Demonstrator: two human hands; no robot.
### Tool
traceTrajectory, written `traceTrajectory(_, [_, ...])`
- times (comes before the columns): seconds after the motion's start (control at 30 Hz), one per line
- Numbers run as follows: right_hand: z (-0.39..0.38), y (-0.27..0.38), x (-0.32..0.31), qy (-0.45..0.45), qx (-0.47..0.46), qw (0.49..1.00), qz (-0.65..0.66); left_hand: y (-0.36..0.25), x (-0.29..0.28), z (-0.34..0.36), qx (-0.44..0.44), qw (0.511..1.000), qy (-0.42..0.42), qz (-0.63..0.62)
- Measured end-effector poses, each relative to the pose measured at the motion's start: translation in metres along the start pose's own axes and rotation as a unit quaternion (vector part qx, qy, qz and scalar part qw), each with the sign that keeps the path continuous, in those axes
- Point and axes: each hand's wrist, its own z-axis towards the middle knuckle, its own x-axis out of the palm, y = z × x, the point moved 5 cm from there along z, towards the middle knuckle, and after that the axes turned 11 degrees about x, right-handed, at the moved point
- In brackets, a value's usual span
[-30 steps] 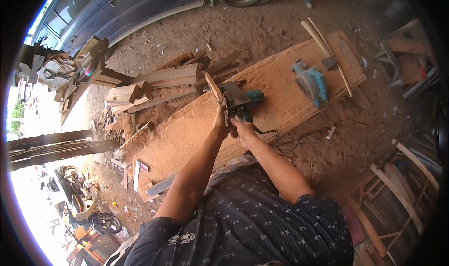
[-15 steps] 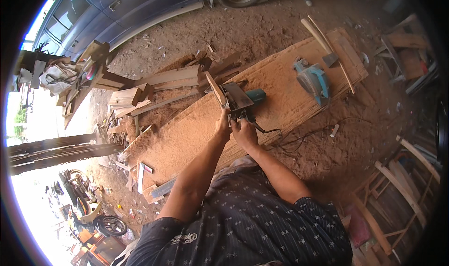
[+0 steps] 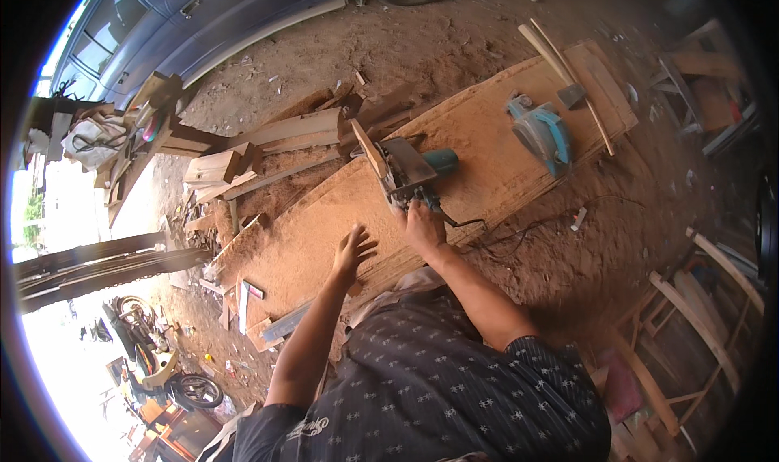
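Observation:
My right hand is closed on the near end of a corded teal power tool. The tool lies on a dusty wooden bench; its flat metal plate faces up, and it looks like a circular saw. A wooden strip stands along the plate's left side. My left hand is held over the bench left of the tool, fingers spread, nothing in it. Whatever my right fingers touch underneath is hidden.
A second teal power tool and a hammer-like tool with a wooden handle lie on the bench's right part. A black cord runs off the near edge. Cut timber is piled beyond the bench. A white-edged square lies at the left.
My left hand has let go of the power tool and moved left and toward me, its fingers opening. My right hand stays on the tool.

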Motion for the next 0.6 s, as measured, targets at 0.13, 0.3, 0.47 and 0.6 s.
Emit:
traceTrajectory(0.13, [0.004,-0.022,0.042,0.12,0.22,0.945,0.21,0.025,-0.07,-0.052,-0.014,0.997,-0.072,0.017])
traceTrajectory(0.3, [-0.02,-0.002,0.062,0.142,0.448,0.601,0.647,0.054,-0.127,-0.117,0.005,0.984,-0.178,-0.015])
traceTrajectory(0.47, [-0.024,-0.001,0.055,0.156,0.396,0.64,0.639,0.086,-0.144,-0.154,0.004,0.974,-0.222,-0.043])
traceTrajectory(0.6, [-0.038,0.012,0.046,0.157,-0.221,0.962,-0.025,0.108,-0.143,-0.18,0.006,0.961,-0.271,-0.052])
